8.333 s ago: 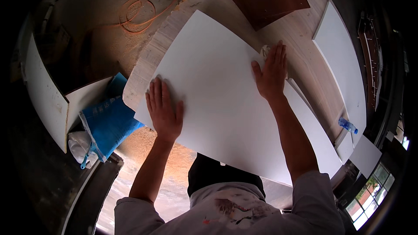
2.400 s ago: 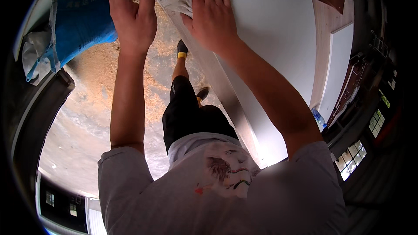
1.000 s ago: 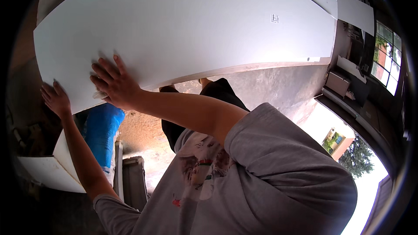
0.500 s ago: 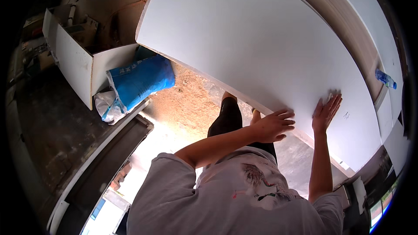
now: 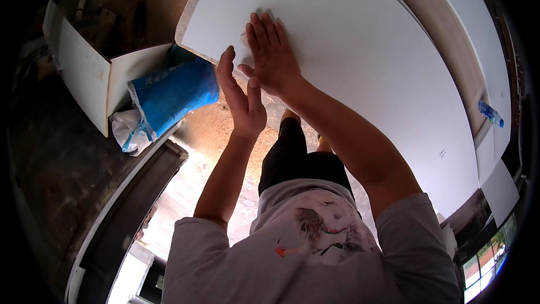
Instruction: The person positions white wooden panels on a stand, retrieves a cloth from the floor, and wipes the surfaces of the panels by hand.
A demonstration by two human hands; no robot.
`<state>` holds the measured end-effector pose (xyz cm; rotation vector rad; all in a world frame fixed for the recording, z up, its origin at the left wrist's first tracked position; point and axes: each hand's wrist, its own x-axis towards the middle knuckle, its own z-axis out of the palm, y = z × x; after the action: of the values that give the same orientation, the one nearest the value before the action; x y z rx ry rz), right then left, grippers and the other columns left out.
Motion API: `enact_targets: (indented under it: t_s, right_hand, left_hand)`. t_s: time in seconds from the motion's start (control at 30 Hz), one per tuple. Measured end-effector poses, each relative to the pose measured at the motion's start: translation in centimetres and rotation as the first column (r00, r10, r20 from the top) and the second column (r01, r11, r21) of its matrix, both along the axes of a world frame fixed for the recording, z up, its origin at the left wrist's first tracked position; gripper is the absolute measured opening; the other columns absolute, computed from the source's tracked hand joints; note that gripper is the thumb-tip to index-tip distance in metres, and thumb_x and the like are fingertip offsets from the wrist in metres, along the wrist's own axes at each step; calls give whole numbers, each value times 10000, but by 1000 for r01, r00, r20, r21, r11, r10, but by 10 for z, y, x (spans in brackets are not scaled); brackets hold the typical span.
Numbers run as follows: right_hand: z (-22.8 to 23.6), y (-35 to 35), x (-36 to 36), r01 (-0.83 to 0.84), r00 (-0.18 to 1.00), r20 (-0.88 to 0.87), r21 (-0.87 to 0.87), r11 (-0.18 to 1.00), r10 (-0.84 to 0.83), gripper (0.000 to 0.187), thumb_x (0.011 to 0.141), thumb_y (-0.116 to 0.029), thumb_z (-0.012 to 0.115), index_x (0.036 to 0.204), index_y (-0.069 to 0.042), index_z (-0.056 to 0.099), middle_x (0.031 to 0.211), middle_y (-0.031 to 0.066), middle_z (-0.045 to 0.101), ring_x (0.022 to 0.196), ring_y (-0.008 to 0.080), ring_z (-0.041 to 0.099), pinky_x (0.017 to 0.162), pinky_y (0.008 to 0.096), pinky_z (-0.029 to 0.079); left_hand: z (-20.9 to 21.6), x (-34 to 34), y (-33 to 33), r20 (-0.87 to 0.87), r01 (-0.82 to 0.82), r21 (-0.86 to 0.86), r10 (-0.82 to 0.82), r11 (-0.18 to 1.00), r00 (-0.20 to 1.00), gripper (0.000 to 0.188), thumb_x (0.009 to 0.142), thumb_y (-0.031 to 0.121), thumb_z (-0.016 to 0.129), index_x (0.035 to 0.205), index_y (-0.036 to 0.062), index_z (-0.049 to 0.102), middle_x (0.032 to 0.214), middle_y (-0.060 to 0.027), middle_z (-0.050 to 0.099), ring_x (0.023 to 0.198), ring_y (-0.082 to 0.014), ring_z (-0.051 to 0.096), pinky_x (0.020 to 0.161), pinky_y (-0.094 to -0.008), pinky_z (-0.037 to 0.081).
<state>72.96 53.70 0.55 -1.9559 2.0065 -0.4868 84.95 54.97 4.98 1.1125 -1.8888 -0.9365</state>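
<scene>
A large white board (image 5: 349, 62) lies in front of me, its near edge slanting down to the right. My right hand (image 5: 273, 56) reaches across to the board's left part, palm down with fingers stretched out. A small pale wad (image 5: 243, 39), perhaps cloth or paper, shows beside its index finger, pressed to the board; most of it is hidden. My left hand (image 5: 244, 104) is raised by the board's near edge, just left of the right hand, fingers extended and thumb apart. Nothing is in it.
At the left a blue printed sack (image 5: 174, 90) rests against upright white panels (image 5: 79, 67). A plastic bottle (image 5: 490, 114) lies at the far right, beside more boards (image 5: 467, 50). Sawdust-coloured floor (image 5: 208, 129) shows below the near edge.
My right hand has swept from the board's right end to its left part, the pale wad with it. My left hand has moved left, off the near edge, and turned upward.
</scene>
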Motion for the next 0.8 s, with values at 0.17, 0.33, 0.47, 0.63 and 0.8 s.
enact_targets:
  t_s: [0.17, 0.33, 0.47, 0.63, 0.8]
  right_hand:
    - [28, 54, -69, -2, 997, 73, -28, 1000, 4, 810, 948, -382, 631, 1600, -103, 239, 1667, 224, 113, 1544, 419, 126, 1214, 634, 106]
    - [-2, 231, -232, 584, 794, -219, 19, 811, -567, 697, 1058, -380, 443, 1630, -125, 137, 1686, 214, 42, 1561, 385, 59, 1230, 590, 52]
    - [-33, 354, -267, 840, 492, -423, 1, 543, -760, 708, 1064, -534, 312, 1636, -151, 147, 1699, 140, 105, 1566, 333, 89, 1241, 550, 69]
    - [-36, 363, -266, 830, 479, -397, -85, 551, -783, 676, 1062, -524, 328, 1624, -164, 222, 1687, 106, 191, 1556, 308, 155, 1234, 537, 124]
    - [-32, 340, -264, 809, 504, -353, -127, 574, -789, 657, 1060, -498, 359, 1617, -169, 248, 1678, 105, 222, 1553, 299, 172, 1231, 529, 142]
  left_hand:
    - [-5, -25, -49, 111, -65, 29, 61, 997, 992, 642, 1040, 231, 497, 1547, -61, 232, 1614, -287, 218, 1501, -444, 225, 1216, -509, 219]
    - [-51, -66, -112, 739, 279, -273, 15, 921, 674, 767, 996, 459, 530, 1585, 55, 250, 1648, -273, 153, 1534, -446, 124, 1250, -516, 116]
    - [-62, -79, -119, 781, 138, -262, 126, 955, 612, 808, 1003, 553, 431, 1587, 34, 229, 1662, -204, 179, 1550, -388, 108, 1261, -504, 83]
    - [-55, -99, -18, 805, 398, -140, -130, 907, 579, 814, 980, 625, 441, 1593, 116, 273, 1672, -183, 174, 1547, -413, 105, 1244, -569, 88]
    - [-67, -69, -74, 757, 95, -75, -5, 993, 653, 880, 984, 617, 432, 1601, 35, 197, 1662, -243, 146, 1542, -444, 56, 1244, -573, 47]
